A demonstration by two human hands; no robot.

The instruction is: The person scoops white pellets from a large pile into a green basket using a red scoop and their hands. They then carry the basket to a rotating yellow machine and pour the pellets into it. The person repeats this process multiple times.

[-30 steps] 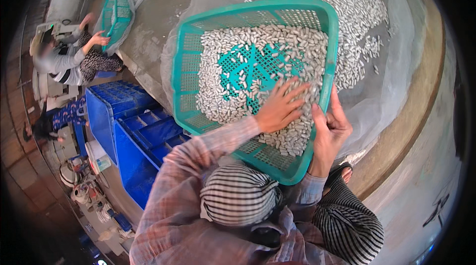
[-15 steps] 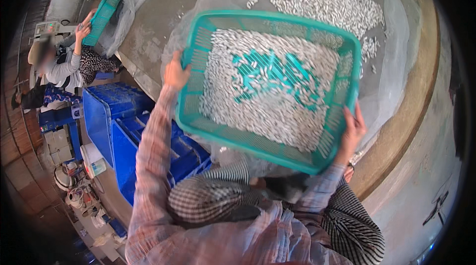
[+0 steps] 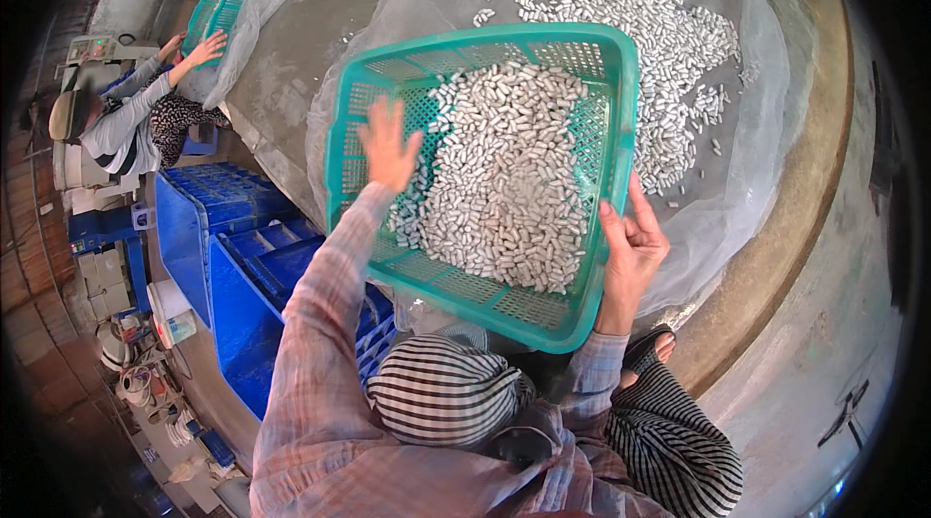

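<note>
Between the hands, the teal basket (image 3: 582,62) is tilting, the right hand (image 3: 630,251) clamping its near-right rim, the left hand (image 3: 388,145) spreading open-fingered inside over white cocoons (image 3: 509,178). Many cocoons are lying beyond on the clear sheet (image 3: 766,130); most are remaining inside.

A wide round concrete platform (image 3: 291,62) with a raised rim carries a sheet of clear plastic (image 3: 766,120). A spread of small white cocoons (image 3: 669,33) lies loose on the sheet. Blue plastic crates (image 3: 242,256) stand on the floor beside the platform.
</note>
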